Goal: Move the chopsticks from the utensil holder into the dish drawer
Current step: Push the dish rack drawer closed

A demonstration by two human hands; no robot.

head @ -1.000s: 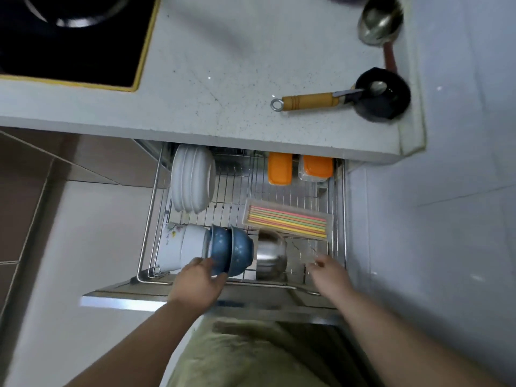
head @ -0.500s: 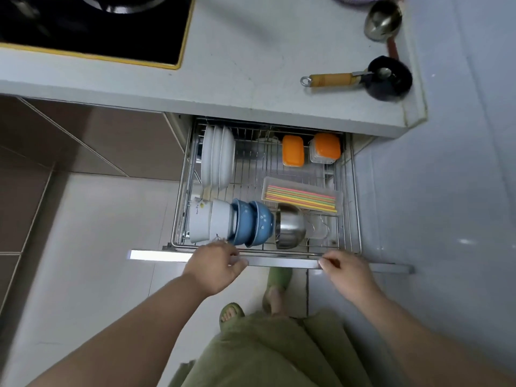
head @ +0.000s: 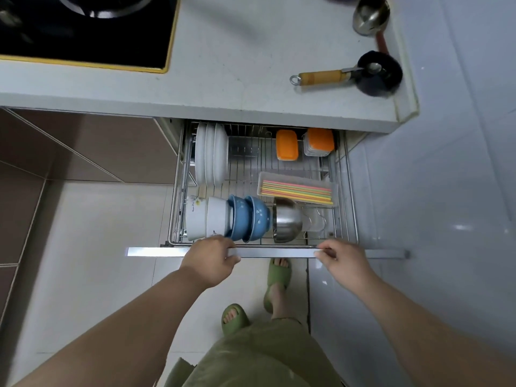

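Both hands on drawer front, drawer open.
Left hand (head: 210,259) and right hand (head: 342,259) grip clamped on drawer front (head: 279,252); chopsticks (head: 297,191) in tray inside.

White plates (head: 210,155), blue bowls (head: 248,217), steel bowl (head: 287,220), orange containers (head: 287,145), ladle (head: 370,15)

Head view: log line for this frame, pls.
drawer front rail: gripped by left hand and right hand | chopsticks: in clear tray inside drawer | drawer: open

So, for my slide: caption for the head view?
Both hands grip the open dish drawer's front rail; coloured chopsticks lie inside.
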